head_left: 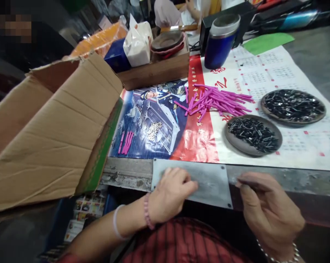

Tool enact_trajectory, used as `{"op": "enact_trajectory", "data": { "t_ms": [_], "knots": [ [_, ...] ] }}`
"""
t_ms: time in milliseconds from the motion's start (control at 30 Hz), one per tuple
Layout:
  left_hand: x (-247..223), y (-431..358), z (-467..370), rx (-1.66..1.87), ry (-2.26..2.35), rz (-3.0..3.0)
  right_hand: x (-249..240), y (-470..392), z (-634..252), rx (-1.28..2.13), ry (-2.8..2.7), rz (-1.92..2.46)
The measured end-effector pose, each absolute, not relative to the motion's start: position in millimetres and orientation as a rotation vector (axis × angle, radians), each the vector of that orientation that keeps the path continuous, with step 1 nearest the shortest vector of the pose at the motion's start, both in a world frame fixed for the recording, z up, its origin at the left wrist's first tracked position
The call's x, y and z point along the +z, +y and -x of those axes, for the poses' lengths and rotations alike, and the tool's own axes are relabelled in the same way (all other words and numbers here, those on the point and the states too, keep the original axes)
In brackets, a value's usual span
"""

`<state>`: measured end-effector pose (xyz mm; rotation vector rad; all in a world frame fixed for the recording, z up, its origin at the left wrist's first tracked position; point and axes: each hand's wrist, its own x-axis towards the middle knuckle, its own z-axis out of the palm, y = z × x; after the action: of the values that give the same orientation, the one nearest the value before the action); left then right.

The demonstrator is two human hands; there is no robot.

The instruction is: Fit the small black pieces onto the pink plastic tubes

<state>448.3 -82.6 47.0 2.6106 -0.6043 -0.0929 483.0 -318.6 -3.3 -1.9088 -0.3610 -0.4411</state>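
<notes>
My left hand [171,193] rests with curled fingers over the grey plate [211,182] fixed at the table's front edge; whatever its fingertips hold, if anything, is hidden. To the right of that plate, my right hand [269,208] is closed in a pinch between thumb and forefinger. Something small may be in the pinch, but blur keeps me from naming it. Beyond the hands lie a shallow dish of short dark metal pins [254,135], a second dish of dark shiny pieces [293,106], a heap of magenta sticks [216,98] and a cluster of small white rings [154,130].
An open cardboard box [57,128] stands at the left edge. Several magenta sticks [128,142] lie apart near it. Behind are a wooden box [159,71], a tissue pack [139,44] and a blue tumbler [221,44]. A poster calendar [288,146] covers the table. Another person sits at the back.
</notes>
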Motion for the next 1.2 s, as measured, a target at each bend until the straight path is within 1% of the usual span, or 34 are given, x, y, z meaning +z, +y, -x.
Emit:
{"op": "enact_trajectory", "data": {
  "t_ms": [100,267,367,467,567,700,800,933,1033,1133,1200],
  "knots": [
    [53,-78,-447,-0.104,-0.607,-2.548,-3,-324,-482,-0.436,-0.350,1.918],
    [53,-47,-429,-0.007,-0.289,-2.586,-1,-321,-484,-0.512,-0.446,1.867],
    [45,-59,-426,0.033,-0.300,-2.607,2,-315,-485,-0.518,-0.530,1.957],
    [40,-82,-429,0.084,-0.307,-2.542,11,-309,-478,-0.431,-0.580,1.966],
    [45,-99,-426,0.072,-0.080,-2.130,22,-298,-464,-0.222,-0.708,1.922],
    [56,-113,-408,-0.081,0.326,-1.477,30,-278,-451,-0.007,-0.700,1.860],
    [58,-122,-394,-0.139,0.456,-1.263,34,-265,-450,0.032,-0.653,1.812],
    [54,-131,-382,-0.055,0.429,-1.189,42,-254,-449,0.086,-0.662,1.777],
    [52,-136,-376,0.093,0.344,-1.305,44,-247,-447,0.044,-0.670,1.742],
    [47,-140,-371,0.226,0.307,-1.419,38,-240,-445,-0.144,-0.706,1.781],
    [43,-142,-368,0.254,0.314,-1.431,33,-237,-444,-0.259,-0.739,1.842]
  ]
}}
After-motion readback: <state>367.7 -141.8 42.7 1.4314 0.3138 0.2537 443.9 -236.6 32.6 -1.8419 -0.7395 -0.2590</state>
